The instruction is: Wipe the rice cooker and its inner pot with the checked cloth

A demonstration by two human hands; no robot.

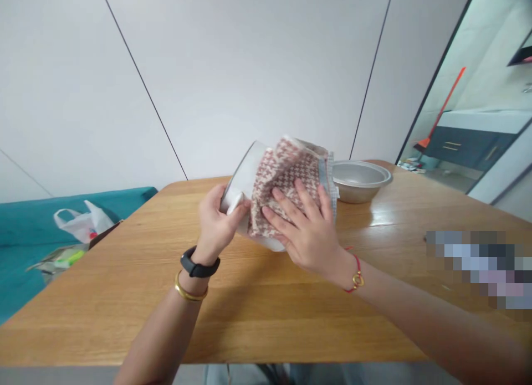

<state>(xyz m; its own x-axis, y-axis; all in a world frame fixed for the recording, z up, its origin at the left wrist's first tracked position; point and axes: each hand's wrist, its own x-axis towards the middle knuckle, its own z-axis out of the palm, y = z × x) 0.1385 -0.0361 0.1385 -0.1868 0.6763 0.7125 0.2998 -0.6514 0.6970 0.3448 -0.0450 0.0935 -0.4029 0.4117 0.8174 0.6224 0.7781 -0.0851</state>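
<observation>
My left hand grips the rim of a white bowl, holding it tilted on edge above the wooden table. My right hand presses a red-and-white houndstooth cloth flat against the bowl, fingers spread over the fabric. The cloth covers most of the bowl's face and drapes past its right side. A black band and a gold bangle sit on my left wrist, a red string bracelet on my right.
A metal bowl stands on the table just behind and right of the cloth. A teal sofa at left carries a white plastic bag and clutter. A blurred patch covers the table's right part. Doorway at right.
</observation>
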